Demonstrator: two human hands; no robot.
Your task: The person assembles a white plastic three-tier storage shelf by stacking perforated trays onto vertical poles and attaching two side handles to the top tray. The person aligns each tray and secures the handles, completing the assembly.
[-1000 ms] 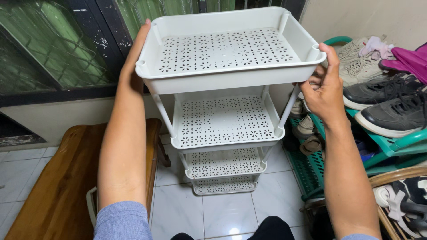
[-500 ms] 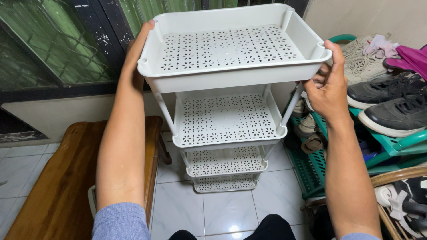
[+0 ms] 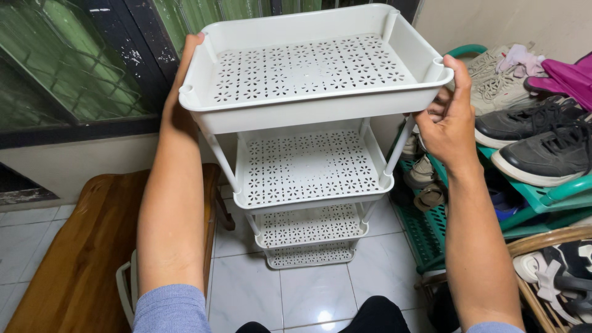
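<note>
The white rack (image 3: 308, 166) is gripped at its top tray by both hands: the left hand (image 3: 179, 105) is wrapped round the left rim, the right hand (image 3: 450, 123) closed on the right corner. Four perforated tiers are already stacked on their posts, so assembly looks finished. The rack stands on the tiled floor (image 3: 382, 277), between a wooden bench (image 3: 74, 265) and a green shoe shelf (image 3: 530, 203); all tiers are empty.
</note>
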